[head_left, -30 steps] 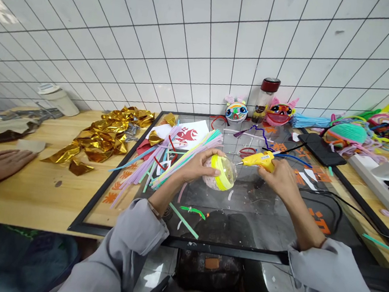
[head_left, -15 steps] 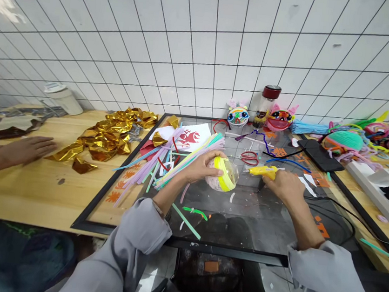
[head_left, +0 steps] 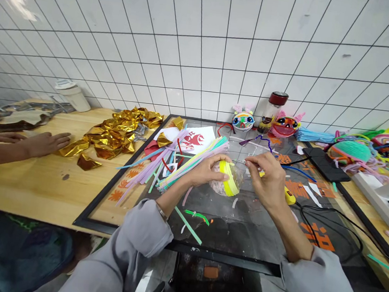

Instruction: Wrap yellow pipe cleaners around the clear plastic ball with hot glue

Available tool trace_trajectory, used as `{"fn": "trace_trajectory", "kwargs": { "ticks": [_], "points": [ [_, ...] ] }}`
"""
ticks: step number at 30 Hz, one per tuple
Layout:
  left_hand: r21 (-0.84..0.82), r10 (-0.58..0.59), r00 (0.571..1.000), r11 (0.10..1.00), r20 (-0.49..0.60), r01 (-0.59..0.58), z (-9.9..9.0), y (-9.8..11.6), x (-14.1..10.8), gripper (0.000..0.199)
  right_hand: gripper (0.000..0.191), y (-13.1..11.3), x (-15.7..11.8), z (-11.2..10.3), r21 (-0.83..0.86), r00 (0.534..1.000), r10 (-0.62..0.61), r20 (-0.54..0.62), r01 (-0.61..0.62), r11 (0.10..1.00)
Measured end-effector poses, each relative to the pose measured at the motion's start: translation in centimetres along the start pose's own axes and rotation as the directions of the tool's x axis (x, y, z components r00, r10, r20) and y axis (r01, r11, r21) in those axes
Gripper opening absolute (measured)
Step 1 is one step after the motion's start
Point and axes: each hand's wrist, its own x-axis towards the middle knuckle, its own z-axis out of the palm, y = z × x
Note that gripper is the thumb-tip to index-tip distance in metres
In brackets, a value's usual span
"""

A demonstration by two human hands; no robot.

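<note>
My left hand (head_left: 209,171) is closed around a clear rounded plastic container (head_left: 236,175) that has a bright yellow band (head_left: 231,185) around it and pale material inside. To its right, my right hand (head_left: 266,177) has thumb and index finger pinched together close to the container's far side. What the pinch holds is too small to make out; thin metal blades (head_left: 238,161) show by the fingertips. A yellow glue gun (head_left: 290,196) with a black cord is on the dark tabletop, partly hidden behind my right hand.
Pastel pipe cleaners (head_left: 192,162) lie left of the container, beside a paper with a red print (head_left: 195,139). Two decorated faces (head_left: 243,118), a lidded bottle (head_left: 272,112) and a black phone (head_left: 326,163) stand or lie behind. Another person's hand (head_left: 49,143) rests near gold foil (head_left: 115,132).
My right hand has let go of the glue gun and moved left towards the container, its fingers now pinched. My left hand still holds the container. The view has shifted slightly.
</note>
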Motion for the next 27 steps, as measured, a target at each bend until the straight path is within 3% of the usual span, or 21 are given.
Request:
{"fn": "trace_trajectory", "kwargs": {
  "ticks": [3, 13, 27],
  "points": [
    [0.016, 0.006, 1.0, 1.0, -0.015, -0.006, 0.0, 0.1, -0.1, 0.056, 0.02, -1.1, 0.2, 0.5, -0.041, 0.997, -0.068, 0.023, 0.069, 0.997],
    [0.121, 0.02, 0.999, 0.992, 0.026, -0.023, 0.3, 0.6, -0.4, 0.053, 0.019, -0.8, -0.8, 0.9, -0.158, 0.972, -0.226, 0.064, 0.234, 0.959],
    [0.151, 0.022, 0.999, 0.988, 0.037, -0.027, 0.4, 0.7, -0.6, 0.05, 0.019, -0.7, -1.0, 0.9, -0.131, 0.968, -0.224, 0.11, 0.237, 0.963]
  ]
}}
